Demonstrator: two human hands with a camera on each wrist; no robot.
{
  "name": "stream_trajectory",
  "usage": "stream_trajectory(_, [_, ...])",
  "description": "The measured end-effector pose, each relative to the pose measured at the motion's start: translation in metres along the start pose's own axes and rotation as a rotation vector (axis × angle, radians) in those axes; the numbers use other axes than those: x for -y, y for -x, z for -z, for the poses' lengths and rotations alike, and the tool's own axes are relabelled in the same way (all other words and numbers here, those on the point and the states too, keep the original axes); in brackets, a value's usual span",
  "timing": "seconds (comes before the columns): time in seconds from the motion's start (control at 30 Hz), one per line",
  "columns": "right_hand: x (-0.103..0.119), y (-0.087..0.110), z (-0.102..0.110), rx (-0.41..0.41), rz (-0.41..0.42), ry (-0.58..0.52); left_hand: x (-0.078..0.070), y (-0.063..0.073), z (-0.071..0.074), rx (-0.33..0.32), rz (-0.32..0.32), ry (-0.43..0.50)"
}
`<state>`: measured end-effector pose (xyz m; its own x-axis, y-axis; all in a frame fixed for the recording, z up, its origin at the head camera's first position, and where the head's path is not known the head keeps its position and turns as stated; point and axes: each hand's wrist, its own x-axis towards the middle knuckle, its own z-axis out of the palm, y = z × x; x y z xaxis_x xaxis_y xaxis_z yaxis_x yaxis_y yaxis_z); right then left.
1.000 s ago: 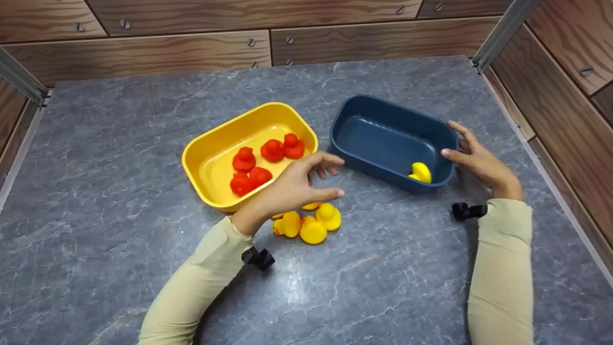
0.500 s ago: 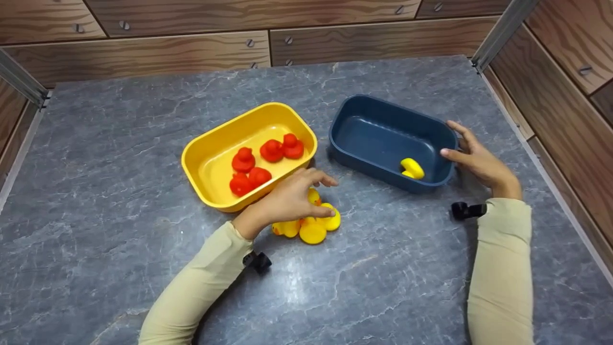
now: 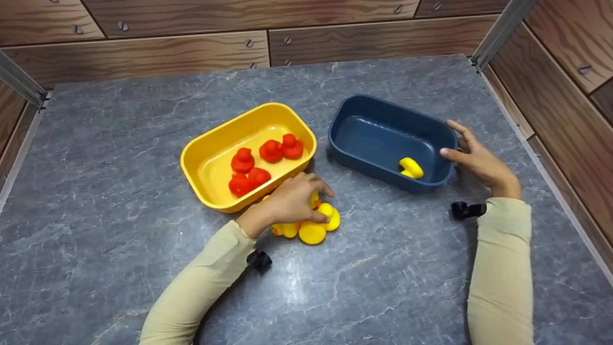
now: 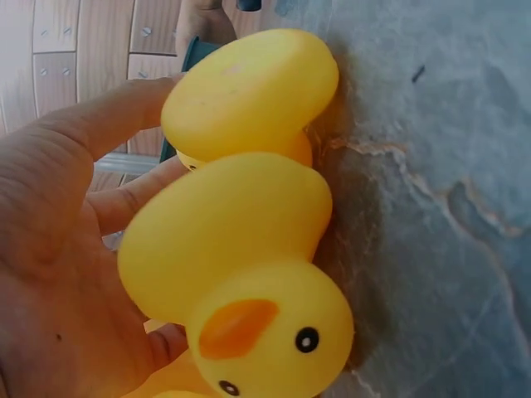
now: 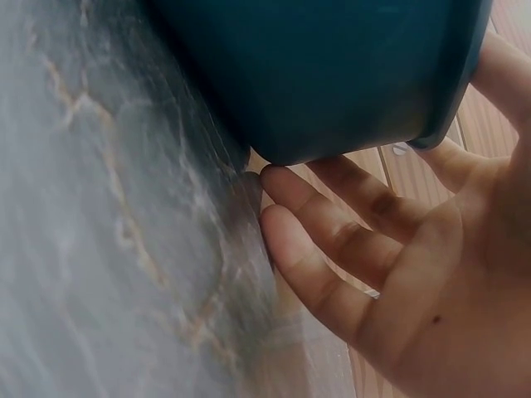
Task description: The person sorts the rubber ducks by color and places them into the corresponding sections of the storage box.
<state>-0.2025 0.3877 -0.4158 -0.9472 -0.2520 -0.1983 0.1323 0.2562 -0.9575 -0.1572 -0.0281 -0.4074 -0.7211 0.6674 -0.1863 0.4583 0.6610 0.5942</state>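
My left hand [image 3: 292, 199] reaches down over a cluster of yellow rubber ducks [image 3: 312, 233], its fingers bent and its thumb beside a duck. In the left wrist view, one duck [image 4: 224, 224] faces the camera and another duck [image 4: 249, 91] lies tipped behind it; the palm is beside them, and no firm hold shows. At the right, my right hand [image 3: 483, 163] holds the end of a dark blue container [image 3: 392, 179], thumb over the rim, fingers against the outer wall [image 5: 332, 75]. Inside that container lies one yellow duck [image 3: 412, 168].
A yellow container [image 3: 206, 199] with several red rubber ducks [image 3: 243, 160] stands just behind the left hand. Wood-patterned panels [image 3: 143, 55] border the grey marbled table [image 3: 119, 143] at the back and sides.
My left hand has come down and slightly left onto the yellow ducks. The duck in the blue container has rolled left and settled. My right hand has stayed in place.
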Motion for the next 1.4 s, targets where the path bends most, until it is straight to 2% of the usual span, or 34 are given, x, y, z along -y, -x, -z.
stream_trajectory(0.2, [0.001,0.000,0.001,0.000,-0.007,0.061,0.000,-0.003,0.000,0.027,0.018,-0.043])
stream_trajectory(0.5, [0.000,-0.001,0.000,0.003,0.003,0.011,-0.002,-0.003,0.000,0.035,0.010,-0.067])
stream_trajectory(0.73, [-0.001,-0.001,0.000,-0.004,-0.004,0.030,-0.003,-0.001,0.000,0.004,-0.023,-0.049])
stream_trajectory(0.93, [0.000,-0.001,0.000,-0.008,0.007,0.021,-0.009,0.003,0.008,-0.047,-0.051,0.015])
stream_trajectory(1.23, [0.000,-0.001,0.001,-0.009,0.008,0.047,-0.015,0.012,0.029,-0.156,-0.125,0.209])
stream_trajectory(1.4, [-0.001,-0.001,0.001,-0.006,-0.007,0.043,-0.016,0.013,0.035,-0.195,-0.160,0.246])
